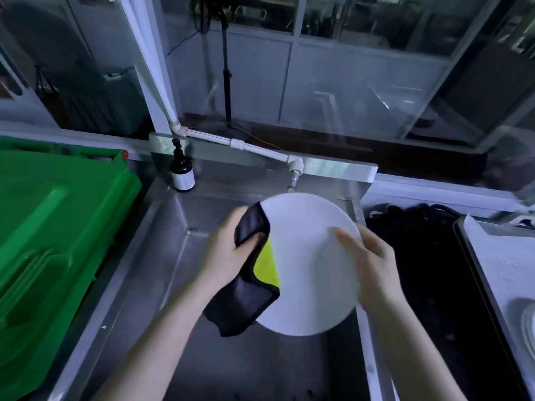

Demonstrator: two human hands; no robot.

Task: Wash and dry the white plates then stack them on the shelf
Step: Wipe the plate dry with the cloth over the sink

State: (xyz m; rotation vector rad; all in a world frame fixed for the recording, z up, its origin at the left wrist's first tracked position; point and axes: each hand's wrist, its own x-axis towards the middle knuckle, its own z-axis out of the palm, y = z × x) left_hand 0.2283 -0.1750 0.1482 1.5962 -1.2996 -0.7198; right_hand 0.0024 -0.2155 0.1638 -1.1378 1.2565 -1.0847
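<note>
- Steel sink below
- White plate tilted over it, under the tap
- Black-and-yellow cloth on the plate's left edge, pinched by fingers of the left hand
- Fingers of the right hand curled round the right rim

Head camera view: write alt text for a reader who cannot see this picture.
A person holds a white plate over a steel sink, the right hand gripping its right edge while the left hand presses a black and yellow cloth against its left side. A green plastic bin lies left of it.
</note>
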